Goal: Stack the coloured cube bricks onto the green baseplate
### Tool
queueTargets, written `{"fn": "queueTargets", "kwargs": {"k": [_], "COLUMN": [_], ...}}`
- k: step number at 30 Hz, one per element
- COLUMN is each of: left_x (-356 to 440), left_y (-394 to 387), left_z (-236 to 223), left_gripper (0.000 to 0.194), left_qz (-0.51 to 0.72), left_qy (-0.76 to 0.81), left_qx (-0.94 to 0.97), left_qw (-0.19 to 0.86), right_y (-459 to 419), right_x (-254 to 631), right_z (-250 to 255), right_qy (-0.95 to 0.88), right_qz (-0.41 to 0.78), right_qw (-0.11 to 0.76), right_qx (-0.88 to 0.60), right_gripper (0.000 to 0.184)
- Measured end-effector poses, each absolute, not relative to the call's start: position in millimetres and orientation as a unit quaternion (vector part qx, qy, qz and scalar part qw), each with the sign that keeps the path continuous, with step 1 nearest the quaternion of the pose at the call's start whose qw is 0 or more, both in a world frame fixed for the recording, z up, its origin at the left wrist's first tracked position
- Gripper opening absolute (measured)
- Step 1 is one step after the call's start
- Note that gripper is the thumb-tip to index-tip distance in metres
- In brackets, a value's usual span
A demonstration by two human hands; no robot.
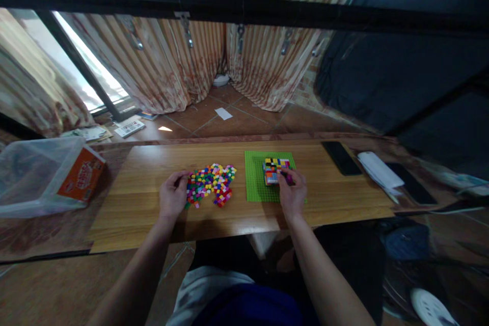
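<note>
Loose coloured toy bricks lie in a spread pile left of the middle of the wooden table. My left hand rests at the pile's left edge, thumb and fingers drawn together; what lies between them is too small to make out. A green studded baseplate lies to the right of the pile. On it stands a small block built of multicoloured bricks. My right hand is at the block's right front side, fingers closed in a pinch. Its fingers cover part of the block and whatever they hold.
A black phone lies on the table to the right. Beyond it are a white item and another dark flat object. A clear plastic bin with an orange label stands at the left. A dark metal bar crosses before the curtains.
</note>
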State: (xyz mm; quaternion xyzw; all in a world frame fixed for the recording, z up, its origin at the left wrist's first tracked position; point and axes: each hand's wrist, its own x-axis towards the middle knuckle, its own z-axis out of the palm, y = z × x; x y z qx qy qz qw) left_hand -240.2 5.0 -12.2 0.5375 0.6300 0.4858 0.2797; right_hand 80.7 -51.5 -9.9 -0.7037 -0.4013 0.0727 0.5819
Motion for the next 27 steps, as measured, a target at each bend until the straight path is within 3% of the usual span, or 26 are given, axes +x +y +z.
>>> {"fn": "queueTargets", "kwargs": {"k": [10,27], "left_x": [-239.9,-240.9], "left_y": [5.3,5.6], "left_z": [-12.7,-13.0], "left_gripper": [0.031,0.032], "left_qz": [0.486,0.473], "left_qy": [0.631,0.636], "left_qx": [0.535,0.543], "left_qw": [0.280,0.278], "right_y": [-53.9,-36.4], "right_x": [86.7,89.0], "right_z": [-8.4,-25.3], "right_qy": [-0.482,-0.331], "right_qz": [-0.001,0.141], "right_qw": [0.529,0.650], "right_qx": [-0.698,-0.670], "right_gripper": [0.021,0.023]}}
